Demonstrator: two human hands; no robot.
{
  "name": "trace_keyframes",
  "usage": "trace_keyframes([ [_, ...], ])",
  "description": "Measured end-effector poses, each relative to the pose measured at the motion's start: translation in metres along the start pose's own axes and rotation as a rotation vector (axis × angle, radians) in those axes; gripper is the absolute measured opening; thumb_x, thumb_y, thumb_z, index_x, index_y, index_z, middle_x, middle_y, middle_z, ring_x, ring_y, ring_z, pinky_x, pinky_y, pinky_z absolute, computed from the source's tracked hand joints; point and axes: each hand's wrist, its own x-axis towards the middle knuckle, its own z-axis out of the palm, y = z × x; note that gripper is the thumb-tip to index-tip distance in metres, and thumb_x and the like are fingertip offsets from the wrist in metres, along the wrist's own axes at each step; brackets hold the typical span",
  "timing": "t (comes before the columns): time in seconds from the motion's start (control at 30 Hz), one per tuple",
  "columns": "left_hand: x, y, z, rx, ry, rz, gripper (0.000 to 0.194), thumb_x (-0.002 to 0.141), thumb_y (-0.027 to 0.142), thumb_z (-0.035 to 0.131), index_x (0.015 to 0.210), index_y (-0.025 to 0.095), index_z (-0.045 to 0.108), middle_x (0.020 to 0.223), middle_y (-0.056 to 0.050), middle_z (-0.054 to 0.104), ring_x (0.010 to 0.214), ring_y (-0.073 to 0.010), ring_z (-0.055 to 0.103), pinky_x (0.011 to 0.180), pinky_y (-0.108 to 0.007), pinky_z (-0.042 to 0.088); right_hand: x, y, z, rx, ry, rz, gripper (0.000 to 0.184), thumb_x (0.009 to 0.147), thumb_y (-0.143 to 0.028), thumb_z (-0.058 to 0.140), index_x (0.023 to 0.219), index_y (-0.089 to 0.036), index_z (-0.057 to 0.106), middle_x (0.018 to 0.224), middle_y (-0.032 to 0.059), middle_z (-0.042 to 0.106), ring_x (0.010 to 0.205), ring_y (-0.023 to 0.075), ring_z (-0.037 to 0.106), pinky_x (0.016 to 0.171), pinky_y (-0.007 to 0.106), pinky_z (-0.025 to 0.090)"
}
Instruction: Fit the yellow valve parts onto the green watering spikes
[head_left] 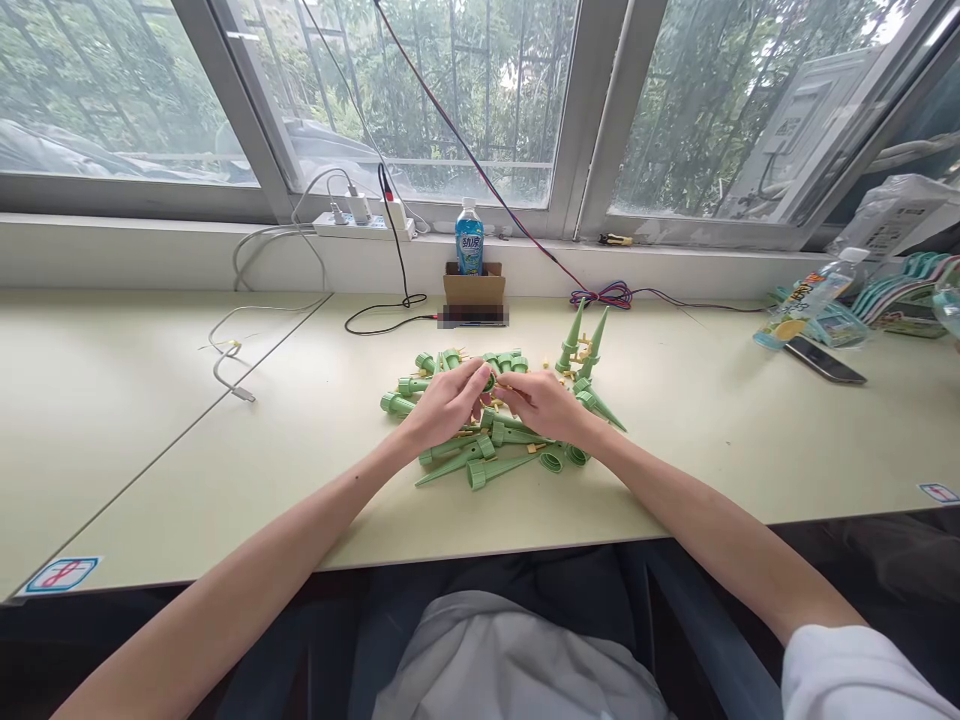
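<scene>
My left hand is closed around a green plastic plant-watering spike, and only its round end shows between the fingers. Close against it, my right hand is pinched, and what its fingertips hold is too small to make out. Around and beneath both hands lies a loose pile of green watering spikes with small yellow valve pieces among them. A loose green ring cap rests near the front of the pile. Two spikes stand point up at the right.
A blue bottle stands in a small cardboard box behind the pile. Cables and a power strip lie toward the window. A phone and a tilted drink bottle are at the right.
</scene>
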Motion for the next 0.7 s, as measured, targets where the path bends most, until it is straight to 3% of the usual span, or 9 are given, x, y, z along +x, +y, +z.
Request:
trace_keyframes([
  [0.33,-0.0003,0.0022,-0.0012,0.026,-0.013,0.004,0.040,0.101,0.053,0.035,0.090,0.021,0.055,0.074,0.001,0.064,0.058,-0.0152,0.062,0.057,-0.029,0.049,-0.0001,0.0005,0.0007,-0.001,0.004,-0.011,0.029,0.101,-0.028,0.044,0.073,-0.020,0.044,0.060,-0.0044,0.051,0.053,0.0085,0.042,0.057,0.021,0.033],
  [0.7,0.0000,0.0059,-0.0019,0.077,-0.011,-0.001,0.034,0.101,0.045,0.035,0.104,0.022,0.060,0.069,0.003,0.064,0.056,-0.0148,0.062,0.060,-0.029,0.050,-0.0003,0.0011,0.0008,0.002,-0.005,-0.006,0.028,0.101,-0.027,0.043,0.074,-0.019,0.047,0.062,-0.0034,0.054,0.054,0.0088,0.045,0.058,0.021,0.035],
])
